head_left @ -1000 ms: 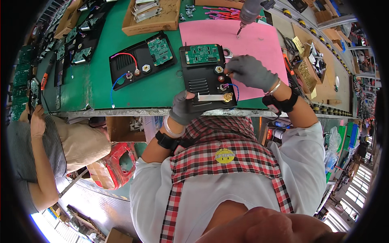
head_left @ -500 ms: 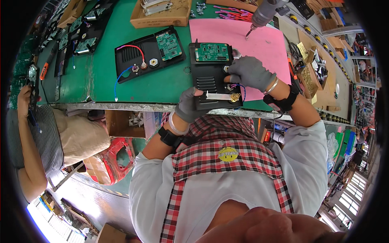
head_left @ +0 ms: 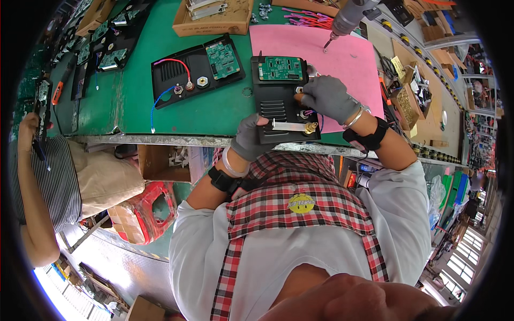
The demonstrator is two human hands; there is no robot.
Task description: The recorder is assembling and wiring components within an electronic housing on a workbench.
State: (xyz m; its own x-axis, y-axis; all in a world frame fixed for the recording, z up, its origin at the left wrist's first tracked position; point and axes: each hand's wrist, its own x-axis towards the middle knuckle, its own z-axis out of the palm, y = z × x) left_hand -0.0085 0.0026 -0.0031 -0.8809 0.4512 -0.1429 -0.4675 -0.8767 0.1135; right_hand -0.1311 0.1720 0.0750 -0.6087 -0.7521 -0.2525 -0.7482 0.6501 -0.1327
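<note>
Head view showed the person's left hand [head_left: 247, 138], in a grey glove, gripping the near left corner of a black panel [head_left: 282, 104], its fingers clamped over the panel's near edge and the thumb lying on top. That panel lay at the near edge of the green surface [head_left: 134, 91], partly over a pink sheet [head_left: 348, 53] spread to the right. The gloved right hand [head_left: 327, 98] rested on the right side of the panel, its fingers drawn together on a small round fitting near the middle; whether they truly pinched it could not be told. A green circuit board [head_left: 279, 68] sat on the far part of the panel, and a flat metal strip [head_left: 289, 126] with a brass terminal [head_left: 309, 128] lay across its near part. A blue wire looped just beside the right hand. To the left, well apart, a second black panel [head_left: 195, 69] with its own board and red and blue wires lay on the surface. A hanging power screwdriver [head_left: 347, 18] pointed down over the far part of the pink sheet. A cardboard tray [head_left: 214, 21] of metal parts stood farther off. Another person sat at the far left.
</note>
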